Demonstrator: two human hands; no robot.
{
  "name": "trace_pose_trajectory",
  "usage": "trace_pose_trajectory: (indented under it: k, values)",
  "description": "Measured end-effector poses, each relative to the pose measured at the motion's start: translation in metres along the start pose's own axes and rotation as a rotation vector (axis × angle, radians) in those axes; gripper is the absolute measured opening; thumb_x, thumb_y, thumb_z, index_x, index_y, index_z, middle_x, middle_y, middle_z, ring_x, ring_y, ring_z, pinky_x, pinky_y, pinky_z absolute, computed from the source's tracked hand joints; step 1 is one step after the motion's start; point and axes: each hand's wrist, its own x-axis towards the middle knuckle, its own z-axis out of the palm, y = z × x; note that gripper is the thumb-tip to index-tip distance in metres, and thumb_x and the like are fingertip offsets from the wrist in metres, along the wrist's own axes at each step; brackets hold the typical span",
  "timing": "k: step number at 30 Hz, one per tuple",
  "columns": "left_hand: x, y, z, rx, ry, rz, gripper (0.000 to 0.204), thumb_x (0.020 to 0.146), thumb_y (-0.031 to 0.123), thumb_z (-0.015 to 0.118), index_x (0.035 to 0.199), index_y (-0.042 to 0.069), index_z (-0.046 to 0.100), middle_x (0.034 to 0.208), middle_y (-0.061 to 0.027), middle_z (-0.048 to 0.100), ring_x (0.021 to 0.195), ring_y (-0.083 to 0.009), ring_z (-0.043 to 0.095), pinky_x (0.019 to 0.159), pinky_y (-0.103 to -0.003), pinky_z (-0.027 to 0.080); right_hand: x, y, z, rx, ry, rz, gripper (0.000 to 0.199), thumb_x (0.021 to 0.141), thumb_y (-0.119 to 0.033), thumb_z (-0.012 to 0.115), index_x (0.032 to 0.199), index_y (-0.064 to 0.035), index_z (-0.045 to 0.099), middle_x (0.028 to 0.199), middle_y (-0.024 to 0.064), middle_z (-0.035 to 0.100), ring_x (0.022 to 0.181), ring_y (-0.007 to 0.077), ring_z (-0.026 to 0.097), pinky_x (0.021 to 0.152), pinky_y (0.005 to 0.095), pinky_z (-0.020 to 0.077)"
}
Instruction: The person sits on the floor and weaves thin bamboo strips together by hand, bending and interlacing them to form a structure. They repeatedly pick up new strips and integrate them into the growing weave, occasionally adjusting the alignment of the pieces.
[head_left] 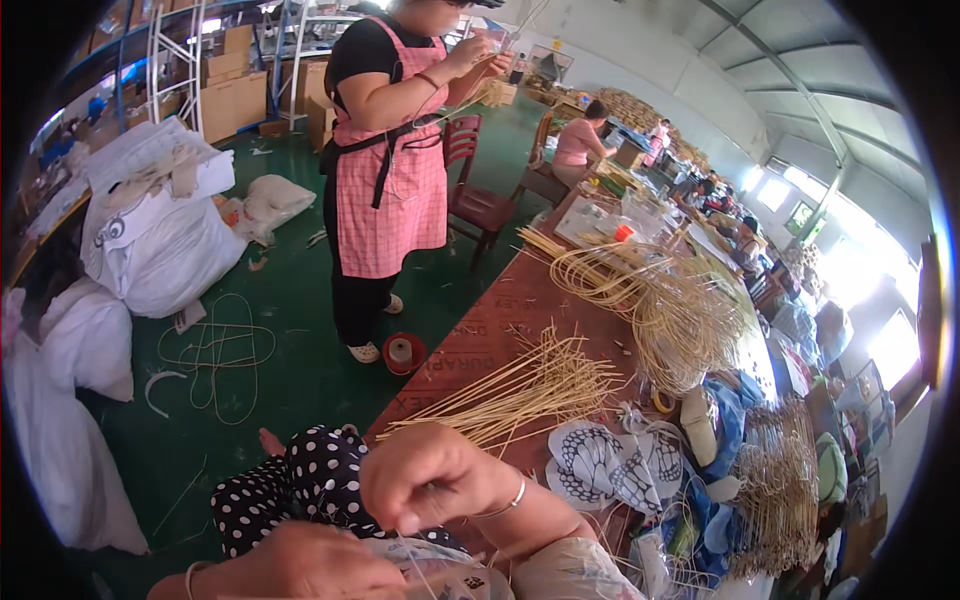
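My left hand (315,562) is low at the front, its fingers curled closed, with a thin pale stick (440,574) reaching out to the right of it. Above it and a little to the right, my right hand (430,478) is bent in a pinch. A fine whitish thread (413,555) runs down from its fingertips; the finger pads are partly hidden. Under both hands lie my lap in black cloth with white dots (325,475) and some clear plastic. A loose bundle of thin bamboo sticks (530,390) is on the reddish table (470,345) just beyond my right hand.
Coiled cane hoops (650,290), butterfly-patterned pieces (615,465) and a bunch of wire-like rods (775,490) crowd the table. A person in a pink apron (390,190) stands across the corner, handling thin strips. White sacks (165,250) and a red bucket (404,353) are on the green floor.
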Motion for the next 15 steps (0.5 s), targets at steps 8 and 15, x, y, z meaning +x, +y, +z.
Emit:
trace_pose_trajectory:
  k: [8, 15]
  values:
    - [0.024, 0.001, 0.002, -0.090, 0.308, -0.115, 0.009, 0.071, 0.006, 0.068, 0.072, -0.001, 0.061, 0.059, -0.0070, 0.060, 0.052, -0.0111, 0.058, 0.047, -0.022, 0.043, -0.023, 0.025, 0.004, 0.237, 0.128, 0.151, 0.019, 0.072, -0.011, 0.070, 0.069, 0.0011, 0.056, 0.067, 0.0020, 0.053, 0.058, 0.0082, 0.048, 0.051, 0.0211, 0.0359]
    - [0.030, -0.014, 0.012, -0.175, 0.331, -0.075, 0.007, 0.074, 0.001, 0.065, 0.074, -0.004, 0.060, 0.061, -0.0064, 0.061, 0.053, -0.0065, 0.056, 0.047, -0.019, 0.042, -0.034, 0.034, -0.003, 0.378, 0.182, 0.211, 0.015, 0.069, -0.005, 0.070, 0.069, 0.0020, 0.057, 0.067, 0.0043, 0.055, 0.052, 0.0081, 0.051, 0.044, 0.0185, 0.0383]
